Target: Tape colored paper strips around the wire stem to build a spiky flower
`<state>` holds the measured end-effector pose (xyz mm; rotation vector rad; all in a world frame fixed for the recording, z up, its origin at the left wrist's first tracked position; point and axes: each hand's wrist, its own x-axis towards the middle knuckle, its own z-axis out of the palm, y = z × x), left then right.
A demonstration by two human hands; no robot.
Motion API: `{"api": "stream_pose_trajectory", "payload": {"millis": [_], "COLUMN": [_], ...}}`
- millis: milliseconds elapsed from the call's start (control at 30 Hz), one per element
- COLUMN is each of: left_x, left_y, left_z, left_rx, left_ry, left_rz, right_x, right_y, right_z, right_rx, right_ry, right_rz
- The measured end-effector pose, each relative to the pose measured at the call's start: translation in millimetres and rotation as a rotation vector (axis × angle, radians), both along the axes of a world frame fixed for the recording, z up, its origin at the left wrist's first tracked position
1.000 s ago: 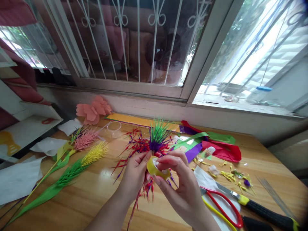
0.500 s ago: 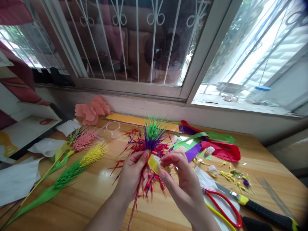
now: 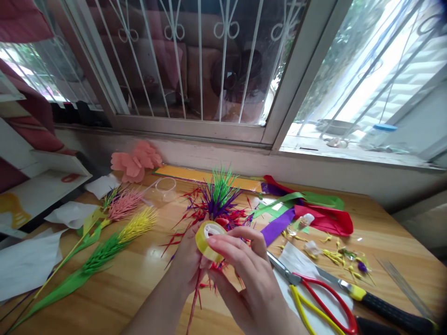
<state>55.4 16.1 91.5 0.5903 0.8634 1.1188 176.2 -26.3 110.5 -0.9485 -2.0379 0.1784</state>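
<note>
My left hand (image 3: 186, 260) is wrapped round the stem of a spiky paper flower (image 3: 216, 200) with red, purple and green fringes, held upright over the wooden table (image 3: 139, 279). My right hand (image 3: 244, 274) grips a small yellow roll of clear tape (image 3: 208, 238) against the stem, just under the flower head. The roll's open core faces up. Much of the left hand's fingers is hidden behind the roll and the right hand.
Green, yellow and pink paper wheat stalks (image 3: 104, 242) lie at left, beside white paper sheets (image 3: 28, 260). A pink paper flower (image 3: 134, 160) sits by the window sill. Coloured paper strips (image 3: 307, 209), red-and-yellow scissors (image 3: 314, 293) and a black-handled tool (image 3: 384, 309) lie at right.
The tape roll has travelled round the stem toward the left and turned its core upward. My right hand has come across in front of the left hand.
</note>
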Motion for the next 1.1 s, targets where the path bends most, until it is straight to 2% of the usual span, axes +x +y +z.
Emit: {"api": "stream_pose_trajectory", "payload": {"millis": [167, 333, 533, 700, 900, 1100], "left_x": [1, 6, 6, 6, 9, 9], "left_y": [1, 0, -1, 1, -2, -1], "left_z": [-7.5, -3.1, -0.5, -4.1, -2.6, -1.7], "left_rx": [0.019, 0.008, 0.031, 0.042, 0.094, 0.145], "left_ry": [-0.047, 0.020, -0.052, -0.012, 0.073, 0.123], "left_rz": [-0.002, 0.039, 0.008, 0.008, 0.002, 0.091], "right_x": [4, 7, 12, 15, 16, 14], "right_y": [4, 10, 11, 10, 10, 6], "right_z": [-0.2, -4.3, -4.6, -5.1, -5.0, -5.6], "right_rx": [0.016, -0.092, -0.064, -0.115, -0.144, -0.129], "right_ry": [0.011, 0.080, 0.155, 0.214, 0.206, 0.130], "right_rz": [-0.056, -0.039, -0.031, 0.003, -0.004, 0.018]}}
